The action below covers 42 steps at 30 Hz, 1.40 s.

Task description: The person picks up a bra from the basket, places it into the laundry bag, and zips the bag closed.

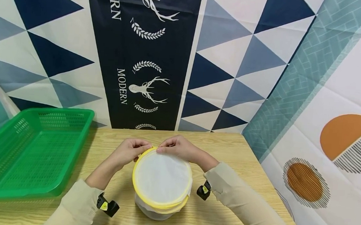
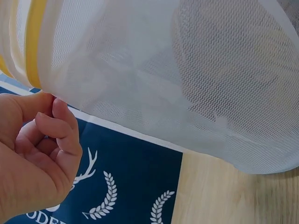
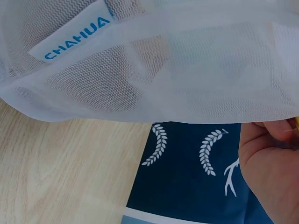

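A round white mesh laundry bag (image 1: 163, 176) with yellow trim stands on the table, its flat circular top facing up. At the far edge of that top, my left hand (image 1: 128, 153) pinches the yellow rim between thumb and fingers. Close beside it, my right hand (image 1: 180, 148) pinches the same rim. In the left wrist view the bag's mesh side (image 2: 140, 79) bulges and the left hand (image 2: 42, 144) grips near the yellow band. A white label with blue lettering (image 3: 72, 35) shows in the right wrist view, where the right hand's (image 3: 273, 163) fingertips are partly cut off.
A green plastic basket (image 1: 80, 147) stands at the left of the wooden table (image 1: 225, 148). Patterned cloth (image 1: 153, 54) hangs behind the table, and another printed cloth (image 1: 308, 143) covers the right side. Each wrist wears a small black camera (image 1: 107, 205).
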Each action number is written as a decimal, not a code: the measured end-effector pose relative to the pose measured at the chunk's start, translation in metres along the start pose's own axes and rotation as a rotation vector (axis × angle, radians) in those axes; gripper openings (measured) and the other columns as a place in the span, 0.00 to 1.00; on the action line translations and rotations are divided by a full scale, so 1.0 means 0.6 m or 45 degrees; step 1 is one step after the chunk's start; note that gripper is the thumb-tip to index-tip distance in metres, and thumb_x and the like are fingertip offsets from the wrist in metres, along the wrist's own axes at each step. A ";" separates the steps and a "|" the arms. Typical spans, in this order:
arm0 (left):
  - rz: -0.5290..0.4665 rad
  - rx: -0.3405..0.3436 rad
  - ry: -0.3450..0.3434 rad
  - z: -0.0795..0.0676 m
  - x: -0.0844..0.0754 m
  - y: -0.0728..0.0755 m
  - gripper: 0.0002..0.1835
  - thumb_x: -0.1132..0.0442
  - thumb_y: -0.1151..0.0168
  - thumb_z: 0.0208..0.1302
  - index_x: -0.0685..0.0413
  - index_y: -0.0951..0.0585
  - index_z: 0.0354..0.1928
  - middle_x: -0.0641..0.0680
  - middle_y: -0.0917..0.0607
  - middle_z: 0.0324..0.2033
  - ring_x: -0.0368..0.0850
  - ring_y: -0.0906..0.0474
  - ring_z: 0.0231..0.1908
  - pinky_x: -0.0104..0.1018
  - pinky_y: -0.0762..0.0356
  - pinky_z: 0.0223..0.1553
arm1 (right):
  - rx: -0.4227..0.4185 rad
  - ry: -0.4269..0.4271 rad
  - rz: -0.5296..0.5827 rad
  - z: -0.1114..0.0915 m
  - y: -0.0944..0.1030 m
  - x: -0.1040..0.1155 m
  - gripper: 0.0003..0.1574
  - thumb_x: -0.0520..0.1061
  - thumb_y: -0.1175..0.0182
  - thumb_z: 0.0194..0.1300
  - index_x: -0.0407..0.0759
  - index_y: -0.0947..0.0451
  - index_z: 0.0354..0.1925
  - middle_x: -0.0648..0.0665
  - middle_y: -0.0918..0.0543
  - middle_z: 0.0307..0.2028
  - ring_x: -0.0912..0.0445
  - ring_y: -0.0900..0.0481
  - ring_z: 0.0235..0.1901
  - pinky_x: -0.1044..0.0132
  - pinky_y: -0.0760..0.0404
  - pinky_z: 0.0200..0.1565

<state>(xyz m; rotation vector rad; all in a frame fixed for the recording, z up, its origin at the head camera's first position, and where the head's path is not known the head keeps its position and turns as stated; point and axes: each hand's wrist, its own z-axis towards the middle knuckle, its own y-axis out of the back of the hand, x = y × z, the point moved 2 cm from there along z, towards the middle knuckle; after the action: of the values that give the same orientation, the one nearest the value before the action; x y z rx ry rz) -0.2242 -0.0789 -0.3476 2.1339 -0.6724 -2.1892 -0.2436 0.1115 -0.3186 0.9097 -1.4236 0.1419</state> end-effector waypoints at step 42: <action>-0.069 -0.060 0.032 -0.003 0.003 0.013 0.19 0.51 0.46 0.59 0.59 0.22 0.44 0.51 0.18 0.30 0.39 0.25 0.23 0.31 0.25 0.22 | -0.025 -0.014 -0.018 0.021 0.007 -0.015 0.17 0.55 0.46 0.59 0.46 0.22 0.41 0.47 0.20 0.36 0.61 0.22 0.27 0.67 0.21 0.31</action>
<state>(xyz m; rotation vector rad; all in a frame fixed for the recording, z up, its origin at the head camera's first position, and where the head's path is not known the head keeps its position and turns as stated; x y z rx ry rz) -0.2250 -0.0868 -0.3467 2.1776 -0.5626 -2.1771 -0.2574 0.1103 -0.3261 0.9056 -1.4260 0.1123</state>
